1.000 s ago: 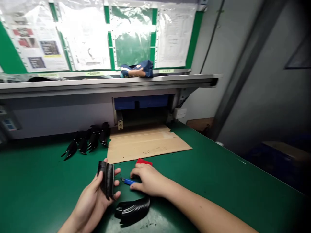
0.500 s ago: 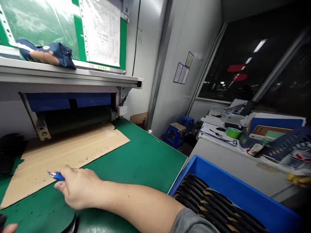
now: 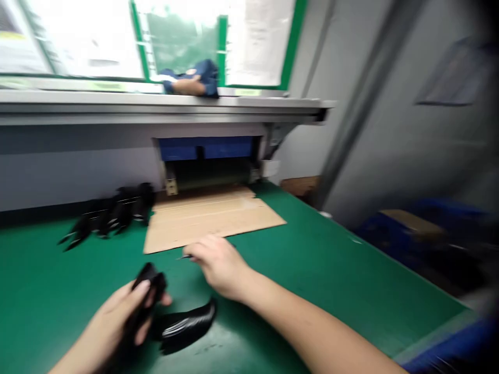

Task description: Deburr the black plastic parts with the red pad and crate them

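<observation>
My left hand (image 3: 117, 311), blurred by motion, is closed around a black part (image 3: 148, 275) over the near side of the green table. A glossy, curved black piece (image 3: 187, 326) lies just right of that hand; I cannot tell whether it is joined to the held part. My right hand (image 3: 220, 262) is closed on a utility knife (image 3: 187, 256). Its thin blade points left, and the fingers cover its handle. That hand hovers near the front edge of a flat cardboard sheet (image 3: 210, 223).
Several black parts (image 3: 120, 208) lie at the back left of the green table (image 3: 331, 270). A shelf (image 3: 117, 106) with a blue pouch (image 3: 206, 78) runs above it. Blue stools (image 3: 393, 228) stand beyond the right edge, and a blue bin (image 3: 448, 345) shows at lower right.
The view has swung left, bringing my left hand and the black parts into sight. My right hand, still holding the knife, has moved off the cardboard toward my left hand.
</observation>
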